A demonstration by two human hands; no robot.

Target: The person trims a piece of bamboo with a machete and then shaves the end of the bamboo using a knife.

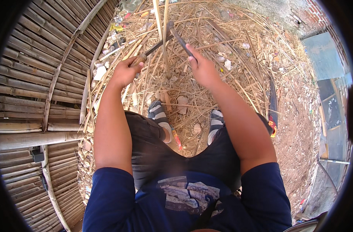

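Observation:
My left hand (125, 72) is wrapped round the wooden handle (139, 60) of a knife. Its dark blade (158, 45) slants up to the right and meets an upright pale bamboo piece (165, 58), which looks split in two toward its top. In my right hand (204, 71) is a hammer (180, 41), gripped by its dark handle with the index finger and thumb showing. The dark hammer head (170, 25) is close to the blade's far end and the bamboo; whether it touches them I cannot tell.
Bamboo strips and shavings (238, 58) litter the ground, with stones among them. A saw (273, 104) with a red and yellow handle lies beyond my right knee. Another red-handled tool (177, 140) lies between my feet. A bamboo slat wall (29, 77) rises on the left.

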